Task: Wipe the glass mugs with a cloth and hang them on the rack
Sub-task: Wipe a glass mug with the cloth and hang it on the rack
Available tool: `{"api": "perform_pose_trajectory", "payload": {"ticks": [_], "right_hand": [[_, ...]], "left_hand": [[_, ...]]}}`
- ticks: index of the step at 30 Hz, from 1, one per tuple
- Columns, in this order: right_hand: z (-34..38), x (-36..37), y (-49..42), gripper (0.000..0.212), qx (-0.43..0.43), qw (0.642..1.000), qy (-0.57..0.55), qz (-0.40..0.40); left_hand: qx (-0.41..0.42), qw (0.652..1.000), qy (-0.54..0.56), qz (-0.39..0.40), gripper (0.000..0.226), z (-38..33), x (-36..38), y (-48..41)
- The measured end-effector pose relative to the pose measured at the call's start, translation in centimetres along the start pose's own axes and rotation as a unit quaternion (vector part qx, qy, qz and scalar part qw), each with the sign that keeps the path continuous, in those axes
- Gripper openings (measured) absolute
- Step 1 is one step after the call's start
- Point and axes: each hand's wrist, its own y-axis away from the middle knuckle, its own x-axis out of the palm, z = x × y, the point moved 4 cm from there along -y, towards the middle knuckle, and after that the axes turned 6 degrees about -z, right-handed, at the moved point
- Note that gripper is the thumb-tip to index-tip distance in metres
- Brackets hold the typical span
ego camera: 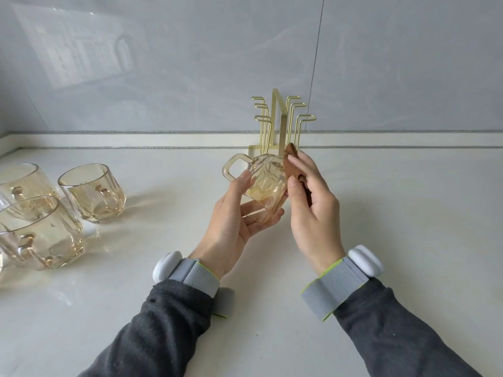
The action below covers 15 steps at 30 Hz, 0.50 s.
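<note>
- Right now the left hand (239, 213) cradles one glass mug (266, 180) above the counter (381, 213), with fingers curled under its body and the thumb on top. The mug lies tipped on its side, handle up and to the left.
- The right hand (313, 208) pinches a brown cloth (290, 163) between thumb and fingers and presses it to the mug's right side.
- The gold rack (277, 118) stands just behind the hands, by the wall, with every hook bare. Three other mugs (92, 194) wait upright well off to the left.
- My worry is that smooth glass sits in a light one-handed cradle. A rub toward the left palm looks safe, but a sideways stroke could roll the mug out of those fingers onto the hard counter.
- The rack is close, so a wide wipe could knock the handle or knuckles against the thin wire hooks, chipping glass or tipping the rack.
- When hanging comes, the handle must thread fully onto a hook; a half catch would probably let the mug drop.
</note>
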Motion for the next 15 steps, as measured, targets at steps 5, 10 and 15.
{"api": "perform_pose_trajectory", "payload": {"ticks": [5,10,15], "right_hand": [[1.0,1.1,0.8,0.041,-0.137,0.986,0.074,0.065],[1.8,3.0,2.3,0.045,-0.228,0.953,0.108,0.169],[1.7,2.9,2.3,0.052,-0.243,0.949,0.107,0.169]], "left_hand": [[0.018,1.000,-0.003,-0.014,0.042,-0.2,-0.3,0.0],[0.040,0.998,0.009,-0.046,0.054,-0.5,-0.7,0.2],[0.037,0.996,0.046,-0.070,0.045,-0.5,-1.2,-0.1]]}}
